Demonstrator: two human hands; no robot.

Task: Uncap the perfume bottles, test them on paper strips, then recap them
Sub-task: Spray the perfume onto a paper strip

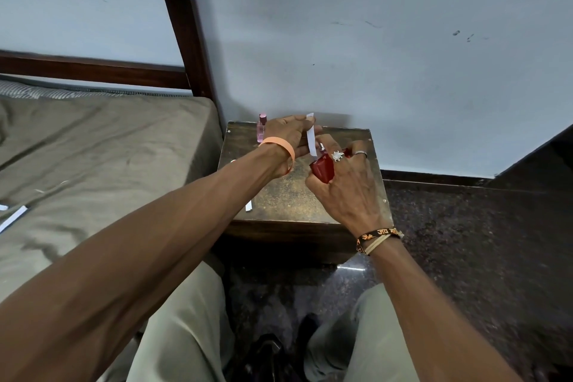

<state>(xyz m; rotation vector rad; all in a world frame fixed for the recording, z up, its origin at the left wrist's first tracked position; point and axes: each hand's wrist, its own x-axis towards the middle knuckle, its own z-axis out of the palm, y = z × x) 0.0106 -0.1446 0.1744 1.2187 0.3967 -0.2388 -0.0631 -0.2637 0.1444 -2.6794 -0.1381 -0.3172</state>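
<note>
- The red perfume bottle (322,169) is gripped in the right hand (344,186) over the middle of the tabletop (279,192). It is tilted, with its spray head towards the wall.
- No cap sits on the spray head. A small red piece shows under the right fingers, and whether it is the cap cannot be told.
- A white paper strip (311,139) stands nearly upright just beside the spray head. It is pinched between the thumb and fingers of the left hand (288,135).
- The two hands are close together, each closed on its own thing: the left on the strip, the right on the bottle.
- The right hand wears two silver rings (337,155), and a black-and-orange thread band (378,237) circles its wrist. An orange wristband (279,149) sits on the left wrist.
- A pink perfume bottle (262,127) stands upright with its cap on at the back left corner of the tabletop, near the wall.
- A second paper strip (249,205) lies flat near the front left edge of the tabletop.
- To the left is a bed (108,149) with an olive sheet and a dark wooden headboard (186,25). More white strips (12,219) lie on the sheet.
- The person's knees in pale trousers show below, over a dark speckled floor (465,242).
</note>
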